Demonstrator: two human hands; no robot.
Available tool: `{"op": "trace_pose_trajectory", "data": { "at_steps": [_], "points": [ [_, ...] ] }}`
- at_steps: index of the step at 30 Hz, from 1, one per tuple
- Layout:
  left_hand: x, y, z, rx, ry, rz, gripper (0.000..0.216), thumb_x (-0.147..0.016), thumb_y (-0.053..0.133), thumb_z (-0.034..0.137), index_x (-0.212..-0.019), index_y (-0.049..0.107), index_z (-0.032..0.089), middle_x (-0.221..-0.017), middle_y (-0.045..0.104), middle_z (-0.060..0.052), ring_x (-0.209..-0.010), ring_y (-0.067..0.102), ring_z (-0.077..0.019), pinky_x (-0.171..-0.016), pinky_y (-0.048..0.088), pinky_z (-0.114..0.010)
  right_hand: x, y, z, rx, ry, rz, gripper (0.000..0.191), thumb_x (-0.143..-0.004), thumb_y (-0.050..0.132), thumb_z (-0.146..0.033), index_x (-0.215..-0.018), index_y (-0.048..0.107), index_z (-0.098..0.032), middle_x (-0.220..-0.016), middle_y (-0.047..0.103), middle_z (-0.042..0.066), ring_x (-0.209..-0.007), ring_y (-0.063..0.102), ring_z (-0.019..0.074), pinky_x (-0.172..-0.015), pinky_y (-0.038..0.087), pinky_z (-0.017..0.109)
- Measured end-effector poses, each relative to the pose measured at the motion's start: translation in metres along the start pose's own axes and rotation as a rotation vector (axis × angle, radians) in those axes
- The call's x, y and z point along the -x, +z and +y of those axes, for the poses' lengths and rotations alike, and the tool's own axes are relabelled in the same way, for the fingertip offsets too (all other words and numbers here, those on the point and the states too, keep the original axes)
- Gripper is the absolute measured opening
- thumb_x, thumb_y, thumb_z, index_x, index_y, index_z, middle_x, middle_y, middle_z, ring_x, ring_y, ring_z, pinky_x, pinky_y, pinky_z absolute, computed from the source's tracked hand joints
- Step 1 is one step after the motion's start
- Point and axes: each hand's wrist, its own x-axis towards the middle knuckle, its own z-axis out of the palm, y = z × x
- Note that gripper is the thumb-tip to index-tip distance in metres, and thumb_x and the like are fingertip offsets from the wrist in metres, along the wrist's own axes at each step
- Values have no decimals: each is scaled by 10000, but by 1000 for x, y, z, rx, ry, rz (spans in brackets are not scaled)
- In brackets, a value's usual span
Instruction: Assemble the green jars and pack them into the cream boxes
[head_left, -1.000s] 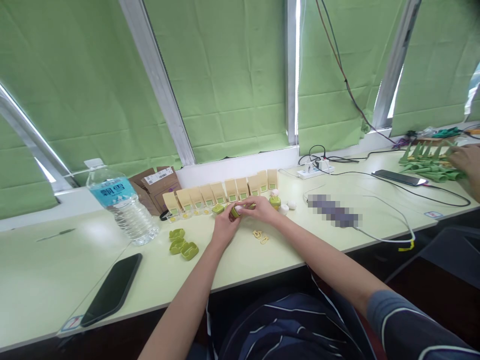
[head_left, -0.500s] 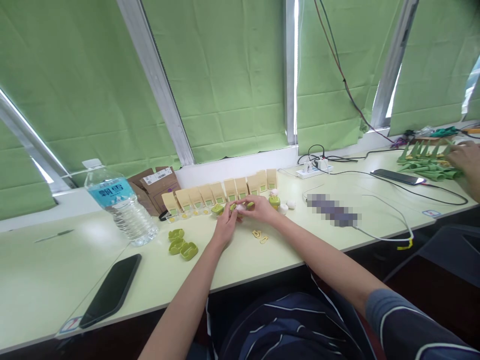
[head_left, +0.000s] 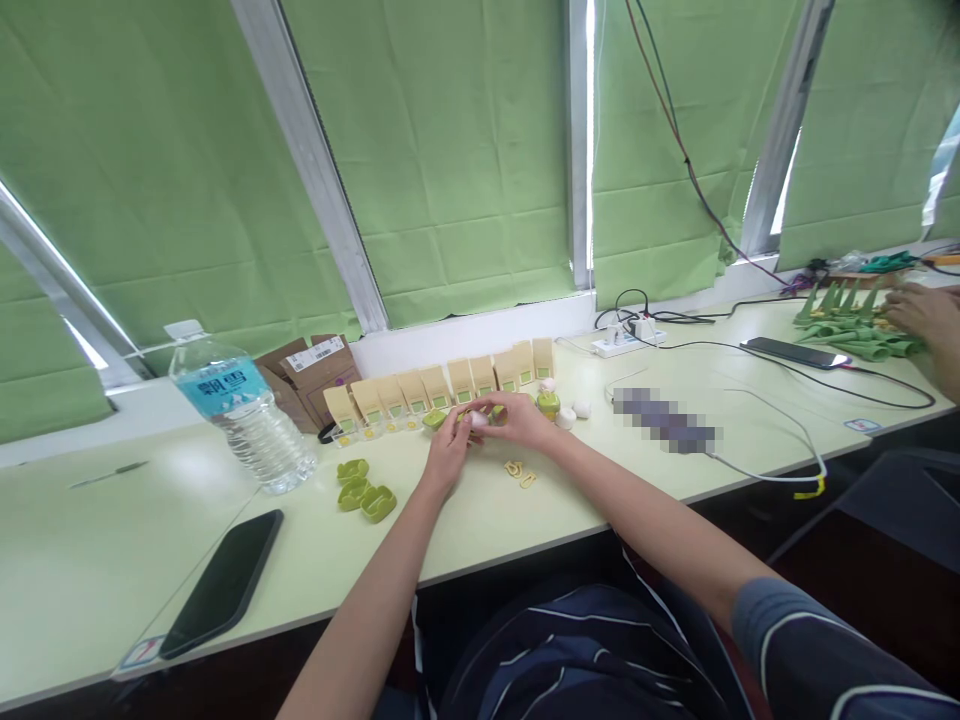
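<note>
Both my hands meet over the middle of the table. My left hand [head_left: 448, 452] and my right hand [head_left: 517, 418] close round a small pinkish-white rounded piece [head_left: 478, 420], partly hidden by the fingers. Right behind them stands a row of small kraft-paper boxes [head_left: 435, 386], with little clear cups holding yellow bits in front. A green piece [head_left: 433, 419] lies just beyond my left fingers. To the right of my right hand is a green pot-like piece [head_left: 549, 403] with a pink top, beside white round pieces [head_left: 566, 418]. Yellow ring-like pieces [head_left: 520, 473] lie nearer me.
Green shell-like pieces [head_left: 366, 491] lie left of my hands. A black phone [head_left: 223, 582], a water bottle [head_left: 244, 408] and a cardboard box [head_left: 311, 375] stand farther left. A power strip [head_left: 628, 343] with cables sits at the back. Another person's hand [head_left: 930, 310] works among green items at right.
My fingers have shifted slightly round the pinkish-white piece, which shows a little lower. The other person's hand at right has moved slightly left.
</note>
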Motion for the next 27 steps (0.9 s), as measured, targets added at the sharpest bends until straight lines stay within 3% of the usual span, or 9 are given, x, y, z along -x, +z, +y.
{"op": "trace_pose_trajectory", "data": {
  "at_steps": [8, 21, 27],
  "points": [
    [1, 1, 1, -11, 30, -31, 524, -893, 539, 552, -1251, 509, 171, -817, 706, -38, -735, 675, -181, -720, 504, -302, 0, -1, -3, 18, -34, 14, 319, -805, 713, -323, -1112, 735, -239, -1046, 731, 59, -916, 674, 179, -753, 568, 285],
    [2, 0, 5, -34, 47, -21, 462, -902, 521, 501, -1225, 527, 171, -755, 707, -22, -682, 674, -184, -716, 511, -318, 0, 0, -2, 21, -50, 74, 269, -782, 741, -324, -1022, 753, -203, -990, 720, 66, -891, 677, 170, -780, 582, 295],
    [3, 1, 6, -4, 46, -13, 429, -908, 525, 484, -1203, 533, 172, -823, 724, -41, -712, 678, -177, -733, 508, -310, 0, 0, -4, 45, -49, 43, 289, -810, 716, -319, -1085, 738, -231, -1017, 711, 60, -897, 666, 165, -779, 580, 289]
  ]
}}
